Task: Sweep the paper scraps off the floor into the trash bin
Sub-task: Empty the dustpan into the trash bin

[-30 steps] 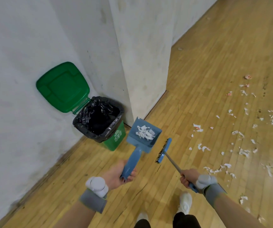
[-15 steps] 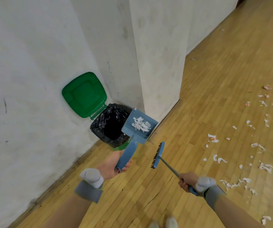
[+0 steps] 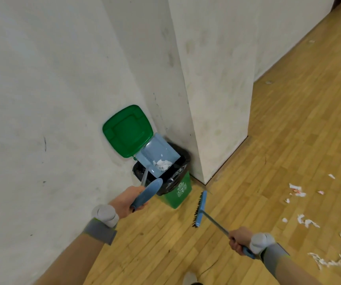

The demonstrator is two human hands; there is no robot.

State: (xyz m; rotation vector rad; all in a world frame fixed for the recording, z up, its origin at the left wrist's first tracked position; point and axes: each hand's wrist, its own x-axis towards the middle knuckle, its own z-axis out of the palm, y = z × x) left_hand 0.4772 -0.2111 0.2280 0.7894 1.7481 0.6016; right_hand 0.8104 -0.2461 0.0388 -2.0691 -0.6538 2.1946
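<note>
1. While we are holding the blue dustpan (image 3: 157,155) over the trash bin (image 3: 179,192), a small heap of paper scraps (image 3: 162,164) is sitting in the pan's low right side, right above the bin's black bag.
2. We are only partway done, we think. This load is about to go in, but many more scraps (image 3: 295,189) are lying on the floor, well off to the bin's right.
3. Our left hand (image 3: 128,200) is squeezing the dustpan handle, just in front of the bin.
4. Our right hand (image 3: 238,240) is gripping the brush (image 3: 199,208) handle, and the brush head is hanging near the bin's right side.
5. The dustpan's long line is running from our hand toward the bin's open lid (image 3: 127,131), with its front edge pointing away from us.
</note>
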